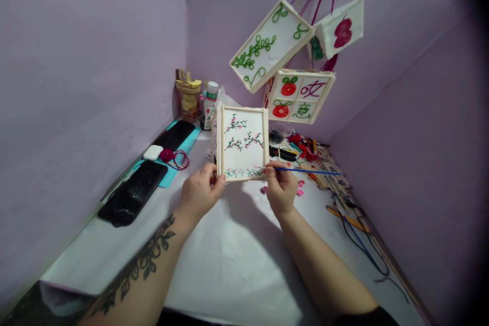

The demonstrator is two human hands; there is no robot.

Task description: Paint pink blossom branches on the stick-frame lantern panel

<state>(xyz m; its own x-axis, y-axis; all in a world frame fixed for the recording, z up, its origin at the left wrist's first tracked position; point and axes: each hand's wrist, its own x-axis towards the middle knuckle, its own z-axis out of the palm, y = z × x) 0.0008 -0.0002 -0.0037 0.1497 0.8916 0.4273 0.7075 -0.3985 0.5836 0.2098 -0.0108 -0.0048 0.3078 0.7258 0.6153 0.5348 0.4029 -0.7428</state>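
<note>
Left hand (200, 191) and right hand (281, 188) are apart, at the lower left and lower right of a white-paneled box (250, 125) with a pale wooden frame. The left hand is clamped on its lower left corner, thumb on the front frame. The right hand pinches a thin blue-handled brush (313, 170), its tip at the lower right of the front panel; whether those fingers also grip the frame, I cannot tell. Green sprigs with pink blossoms mark the panel, with a band of them along its bottom.

Small pink round pieces (300, 193) lie just beside the right hand, on the white-covered table (229, 265). Farther right are an orange tool (347, 219) and dark looped cord (369, 254).

Left of the left hand lie a glossy black slab (133, 193), a white rounded case (153, 152), a magenta thread ball (166, 155) and a black phone (175, 135). Beyond that hand stand a yellow-topped jar (189, 102) and a white-capped bottle (210, 104).

Above and beyond the right hand hang a green-vined white panel piece (267, 51), a red-fruit-painted box (300, 97) and a white piece with a dark red shape (343, 30).
</note>
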